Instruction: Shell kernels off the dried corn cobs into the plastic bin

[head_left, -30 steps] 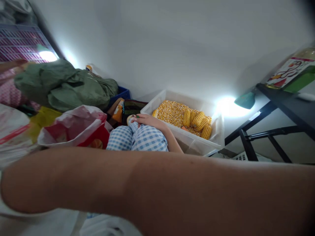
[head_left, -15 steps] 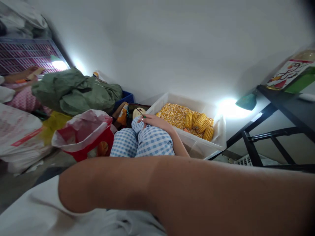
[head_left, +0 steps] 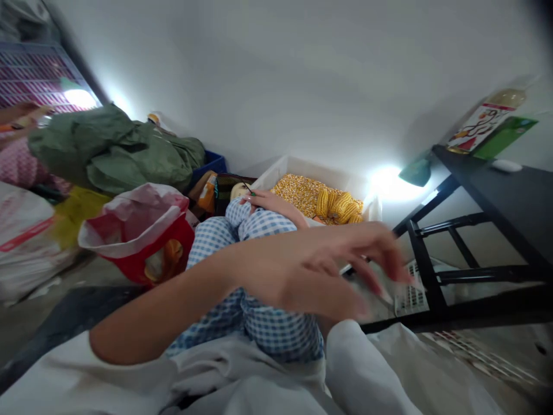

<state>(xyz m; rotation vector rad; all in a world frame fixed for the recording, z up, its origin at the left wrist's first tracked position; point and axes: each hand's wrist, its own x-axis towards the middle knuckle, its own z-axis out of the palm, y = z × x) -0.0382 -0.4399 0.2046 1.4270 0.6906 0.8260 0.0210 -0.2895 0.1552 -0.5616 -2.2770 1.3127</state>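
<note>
My left hand (head_left: pixel 337 271) is stretched across my body to the right, over my lap. Its fingers are bent but apart and blurred by motion, with nothing seen in them. My right hand (head_left: pixel 276 204) lies on my knee in blue checked trousers (head_left: pixel 270 219). From its fingers sticks a thin dark tool with a green part (head_left: pixel 252 193), perhaps a small screwdriver. Behind that hand stands a white plastic bin (head_left: pixel 276 168) with loose corn kernels (head_left: pixel 298 190) and several corn cobs (head_left: pixel 339 206).
A red and white bag (head_left: pixel 159 242) stands open to my left, beside white sacks (head_left: pixel 26 236). Green cloth (head_left: pixel 116 144) covers a blue crate (head_left: pixel 215 163). To the right is a black stand (head_left: pixel 496 190) with a bottle (head_left: pixel 484 121) and a lamp (head_left: pixel 415 172). Another person's arm (head_left: pixel 26 118) shows far left.
My left arm has drawn back from the far right, so its hand is now in view over my lap. My right hand stays on the knee. The view has shifted slightly rightward.
</note>
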